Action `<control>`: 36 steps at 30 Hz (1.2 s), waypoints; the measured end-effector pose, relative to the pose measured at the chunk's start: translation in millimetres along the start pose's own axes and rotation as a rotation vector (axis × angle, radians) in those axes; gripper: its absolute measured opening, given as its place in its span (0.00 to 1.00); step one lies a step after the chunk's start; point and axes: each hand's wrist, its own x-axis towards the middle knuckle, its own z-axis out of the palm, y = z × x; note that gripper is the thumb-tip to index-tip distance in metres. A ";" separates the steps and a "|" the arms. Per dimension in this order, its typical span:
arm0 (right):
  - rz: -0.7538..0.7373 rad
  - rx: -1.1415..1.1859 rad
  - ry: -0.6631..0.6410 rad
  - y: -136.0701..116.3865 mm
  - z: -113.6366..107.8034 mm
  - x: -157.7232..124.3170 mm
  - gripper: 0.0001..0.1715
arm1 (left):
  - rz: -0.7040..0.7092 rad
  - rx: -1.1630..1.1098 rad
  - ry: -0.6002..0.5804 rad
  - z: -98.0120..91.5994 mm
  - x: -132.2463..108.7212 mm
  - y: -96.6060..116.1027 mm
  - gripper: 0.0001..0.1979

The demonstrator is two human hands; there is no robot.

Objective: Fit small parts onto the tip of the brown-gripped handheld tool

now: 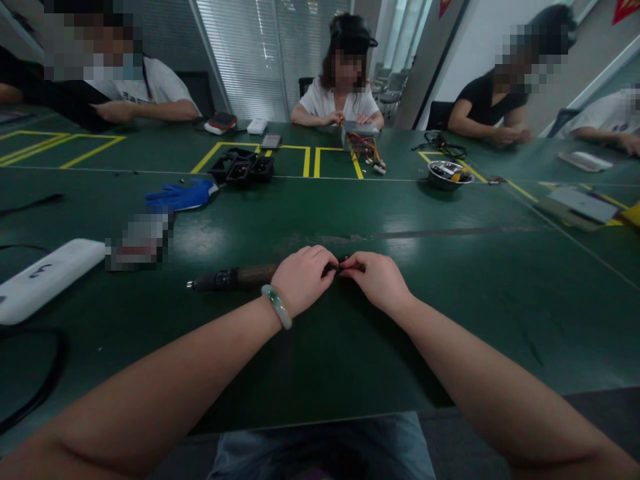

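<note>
A long dark cylindrical tool (253, 275) lies crosswise on the green table. It has a brownish middle, a black collar and a small metal tip at its left end. My left hand (306, 277), with a green bangle on the wrist, is closed over the tool's right part and hides much of it. Just beyond that end, my right hand (377, 280) pinches thumb and fingers together at a small dark piece, too small to name. The fingertips of both hands almost meet there.
Left of me are a white box-like device (55, 277), a blue glove (180, 195) and black trays (243, 167). A metal bowl of small parts (450, 175) stands right of centre. Across the table, a person handles a grey box with coloured wires (363, 137); other people sit nearby.
</note>
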 end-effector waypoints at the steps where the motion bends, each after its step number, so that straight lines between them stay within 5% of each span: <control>1: -0.005 0.003 0.002 0.4 -0.6 0.1 0.06 | 0.000 -0.002 0.001 -0.1 -0.1 0.0 0.06; 16: 0.079 0.188 0.026 5.8 4.2 4.4 0.05 | 0.027 0.003 0.013 2.2 -0.4 -1.9 0.05; 24: 0.007 0.081 -0.091 12.7 -0.2 13.9 0.28 | 0.038 0.030 -0.008 1.8 0.6 -2.4 0.06; 30: -0.001 -0.010 -0.199 7.8 -4.8 21.2 0.18 | 0.031 0.026 -0.013 2.3 -0.1 -2.0 0.06; 36: 0.028 -0.067 -0.174 6.4 -1.3 21.6 0.12 | 0.022 0.030 -0.004 1.5 -0.6 -0.2 0.07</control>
